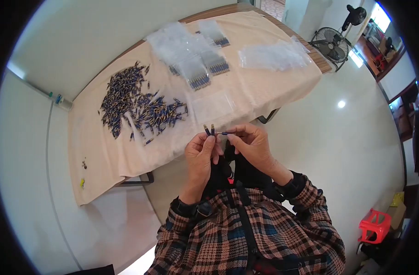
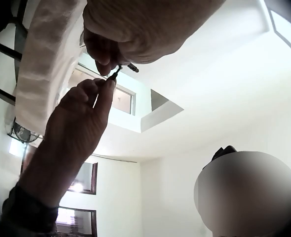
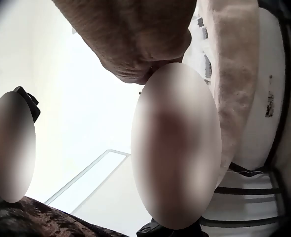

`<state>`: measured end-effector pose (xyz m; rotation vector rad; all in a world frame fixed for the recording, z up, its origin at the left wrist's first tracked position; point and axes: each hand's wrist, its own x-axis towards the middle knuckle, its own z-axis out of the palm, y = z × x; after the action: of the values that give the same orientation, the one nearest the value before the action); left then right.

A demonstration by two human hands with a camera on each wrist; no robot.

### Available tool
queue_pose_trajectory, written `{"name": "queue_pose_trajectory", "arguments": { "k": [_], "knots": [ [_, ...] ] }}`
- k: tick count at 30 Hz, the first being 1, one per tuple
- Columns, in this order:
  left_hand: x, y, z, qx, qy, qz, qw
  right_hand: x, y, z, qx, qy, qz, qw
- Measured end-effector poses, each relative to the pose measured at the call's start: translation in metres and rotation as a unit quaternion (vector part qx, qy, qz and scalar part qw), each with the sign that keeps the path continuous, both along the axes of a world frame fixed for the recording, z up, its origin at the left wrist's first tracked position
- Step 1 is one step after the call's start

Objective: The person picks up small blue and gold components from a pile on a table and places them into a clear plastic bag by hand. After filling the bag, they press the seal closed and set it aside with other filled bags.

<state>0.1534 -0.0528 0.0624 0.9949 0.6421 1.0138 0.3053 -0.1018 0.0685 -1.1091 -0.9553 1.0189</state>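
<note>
Two small dark blue connectors with gold-coloured tips (image 1: 209,130) stand up from the left hand (image 1: 201,156), pinched between thumb and fingers. The right hand (image 1: 254,145) pinches another dark connector (image 1: 225,133) lying sideways, its tip close to the left fingers. Seen from below in the left wrist view, the right hand (image 2: 75,121) holds a thin dark piece (image 2: 115,74) up to the left hand (image 2: 135,29). In the right wrist view the near hand (image 3: 135,37) fills the top, and a blur covers what lies below it.
On the cloth-covered table (image 1: 168,142) lies a large pile of loose connectors (image 1: 122,96). Behind are clear bags (image 1: 175,43), several holding rows of connectors (image 1: 200,82), and more flat bags (image 1: 276,55) at the right. A fan (image 1: 329,44) and a red stool (image 1: 374,225) stand on the floor.
</note>
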Motion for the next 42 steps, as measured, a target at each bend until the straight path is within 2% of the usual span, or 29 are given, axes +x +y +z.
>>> {"name": "queue_pose_trajectory", "arguments": {
  "k": [4, 8, 21, 24, 28, 33, 34, 36, 37, 39, 40, 42],
  "knots": [
    [-0.010, 0.000, 0.004, 0.042, 0.088, 0.009, 0.995, 0.000, 0.001, 0.010, -0.027, -0.080, 0.040, 0.996],
    [-0.013, -0.004, 0.011, 0.046, 0.123, -0.010, 0.991, 0.007, 0.004, 0.019, -0.072, -0.124, 0.089, 0.986],
    [-0.011, 0.002, 0.001, 0.042, 0.169, -0.100, 0.980, 0.010, -0.003, 0.009, 0.001, -0.092, 0.063, 0.994],
    [-0.010, 0.003, 0.000, 0.060, 0.224, -0.136, 0.963, 0.018, -0.005, 0.005, -0.066, -0.041, 0.118, 0.990],
    [-0.008, 0.002, 0.006, 0.077, 0.269, -0.155, 0.948, 0.027, -0.007, 0.007, -0.088, -0.063, 0.141, 0.984],
    [-0.002, 0.013, 0.006, 0.075, 0.285, -0.173, 0.940, 0.030, -0.003, -0.005, -0.043, -0.045, 0.082, 0.995],
    [-0.001, 0.019, 0.003, 0.151, 0.303, -0.113, 0.934, 0.036, 0.000, -0.005, -0.044, -0.059, 0.051, 0.996],
    [0.002, 0.030, -0.006, 0.298, 0.329, 0.009, 0.896, 0.053, 0.009, -0.006, -0.045, -0.088, -0.010, 0.995],
    [0.002, 0.039, -0.012, 0.299, 0.329, 0.008, 0.896, 0.064, 0.017, -0.008, -0.045, -0.088, -0.011, 0.995],
    [0.000, 0.060, -0.024, 0.458, 0.379, 0.121, 0.795, 0.087, 0.039, -0.013, -0.012, -0.056, -0.084, 0.995],
    [0.000, 0.067, -0.030, 0.530, 0.397, 0.177, 0.728, 0.093, 0.048, -0.015, -0.010, -0.057, -0.084, 0.995],
    [0.005, 0.070, -0.042, 0.530, 0.418, 0.170, 0.718, 0.101, 0.064, -0.016, -0.026, -0.050, -0.101, 0.993]
  ]
}}
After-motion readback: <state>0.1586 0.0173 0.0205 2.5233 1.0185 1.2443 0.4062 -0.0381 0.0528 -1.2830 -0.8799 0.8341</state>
